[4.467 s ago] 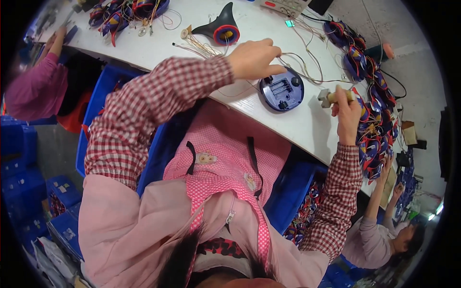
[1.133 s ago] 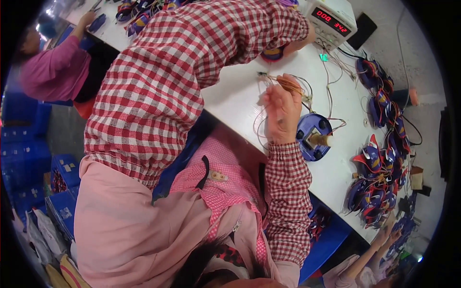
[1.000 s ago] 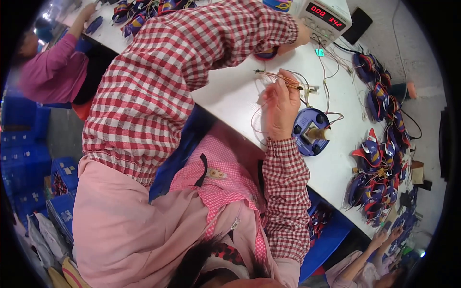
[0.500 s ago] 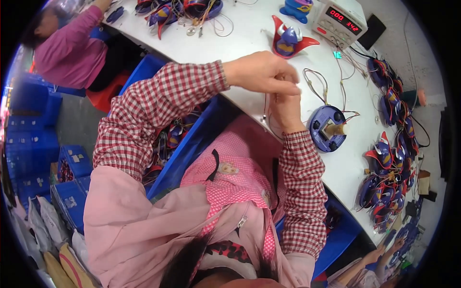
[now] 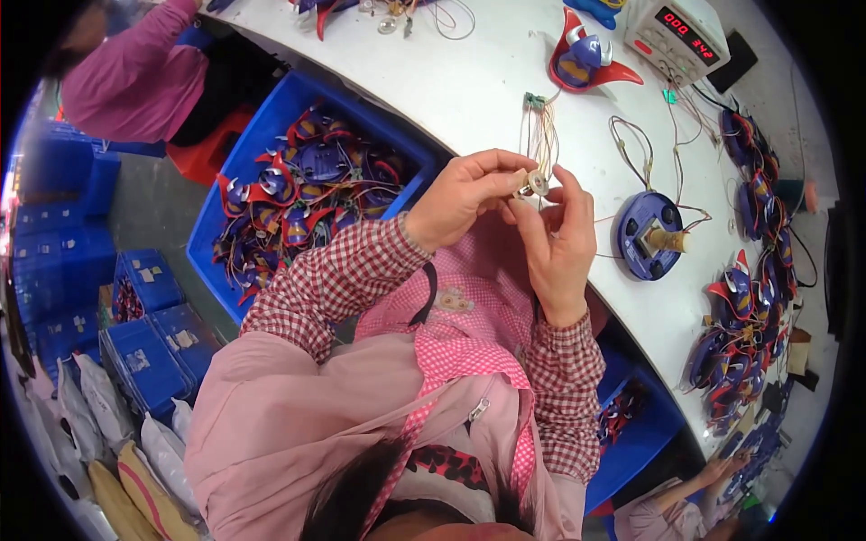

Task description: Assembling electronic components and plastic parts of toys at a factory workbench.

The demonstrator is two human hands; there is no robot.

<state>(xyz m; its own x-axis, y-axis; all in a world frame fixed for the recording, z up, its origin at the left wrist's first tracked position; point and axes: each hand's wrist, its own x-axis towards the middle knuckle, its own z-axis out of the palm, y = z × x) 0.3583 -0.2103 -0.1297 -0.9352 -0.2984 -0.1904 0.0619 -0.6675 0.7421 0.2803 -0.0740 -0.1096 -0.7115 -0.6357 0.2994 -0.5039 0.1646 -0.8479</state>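
By the near edge of the white desk (image 5: 487, 113), left hand (image 5: 462, 200) and right hand (image 5: 559, 248) pinch a small round pale disc (image 5: 539, 184). Hard tugs could snap the thin tan wires (image 5: 544, 135).

Can't tell which fingertips of the right hand (image 5: 559, 252) touch the disc (image 5: 538, 183), partly covered in the left hand (image 5: 465, 197). Can't trace single wires (image 5: 541, 137), too fine and tangled. Can't see the blue toy's (image 5: 600, 11) top, cut off by the upper edge, nor all of the right bin (image 5: 639, 469), hidden beneath the table (image 5: 505, 54). Can't make out the blurred lower-right co-worker (image 5: 667, 514).
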